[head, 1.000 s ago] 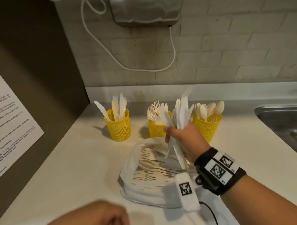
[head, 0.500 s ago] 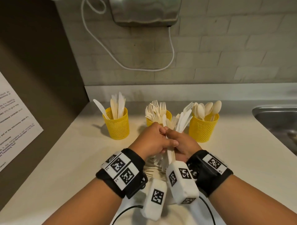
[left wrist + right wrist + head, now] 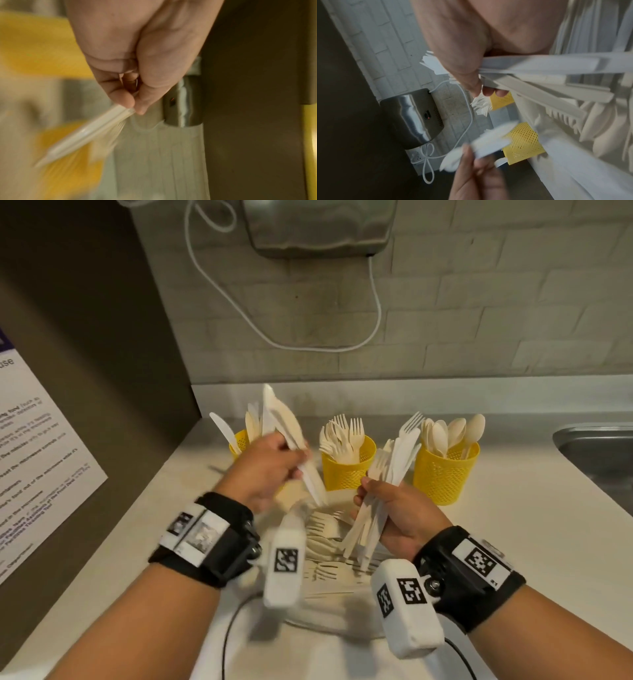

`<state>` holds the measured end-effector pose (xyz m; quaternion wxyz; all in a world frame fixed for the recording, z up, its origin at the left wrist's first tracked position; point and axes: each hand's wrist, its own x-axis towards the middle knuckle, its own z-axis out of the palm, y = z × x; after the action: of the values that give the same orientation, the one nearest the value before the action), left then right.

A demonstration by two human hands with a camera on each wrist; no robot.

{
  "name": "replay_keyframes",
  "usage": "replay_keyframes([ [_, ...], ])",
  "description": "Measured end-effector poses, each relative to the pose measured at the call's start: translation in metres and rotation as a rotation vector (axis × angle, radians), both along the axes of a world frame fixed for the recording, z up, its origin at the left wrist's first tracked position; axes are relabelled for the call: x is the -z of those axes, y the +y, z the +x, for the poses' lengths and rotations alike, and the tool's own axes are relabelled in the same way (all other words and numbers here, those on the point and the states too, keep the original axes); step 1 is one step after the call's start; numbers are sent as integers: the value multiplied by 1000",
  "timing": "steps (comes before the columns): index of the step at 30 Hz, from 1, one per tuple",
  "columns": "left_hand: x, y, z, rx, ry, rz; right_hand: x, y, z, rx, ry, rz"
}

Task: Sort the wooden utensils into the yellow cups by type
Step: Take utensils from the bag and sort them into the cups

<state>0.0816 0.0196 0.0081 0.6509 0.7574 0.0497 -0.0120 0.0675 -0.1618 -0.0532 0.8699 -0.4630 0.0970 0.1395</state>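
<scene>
Three yellow mesh cups stand in a row at the back of the counter: a knife cup [image 3: 239, 440] on the left, a fork cup [image 3: 346, 470] in the middle, a spoon cup [image 3: 445, 474] on the right. My left hand [image 3: 270, 470] pinches a few wooden knives [image 3: 291, 436] and holds them up in front of the knife cup. My right hand [image 3: 394, 508] grips a mixed bundle of utensils [image 3: 387, 484] between the fork and spoon cups. In the left wrist view the knives [image 3: 89, 134] are blurred. Below both hands, a white bag [image 3: 329, 577] holds more utensils.
A steel sink [image 3: 603, 453] sits at the right edge of the counter. A metal hand dryer [image 3: 318, 227] with a white cord [image 3: 373, 313] hangs on the brick wall. A brown side panel with a printed notice [image 3: 37, 460] closes off the left.
My left hand came up, met the right hand's bundle, then pulled a few knives out and carried them left toward the knife cup. The right hand stayed holding the rest.
</scene>
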Motion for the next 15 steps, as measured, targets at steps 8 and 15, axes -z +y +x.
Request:
replay_keyframes([
  [8, -21, 60, 68, -343, -217, 447, -2, -2, -8, -59, 0, -31],
  [15, 7, 52, 83, -190, 3, 858, -8, -7, -16, -165, -19, -49],
])
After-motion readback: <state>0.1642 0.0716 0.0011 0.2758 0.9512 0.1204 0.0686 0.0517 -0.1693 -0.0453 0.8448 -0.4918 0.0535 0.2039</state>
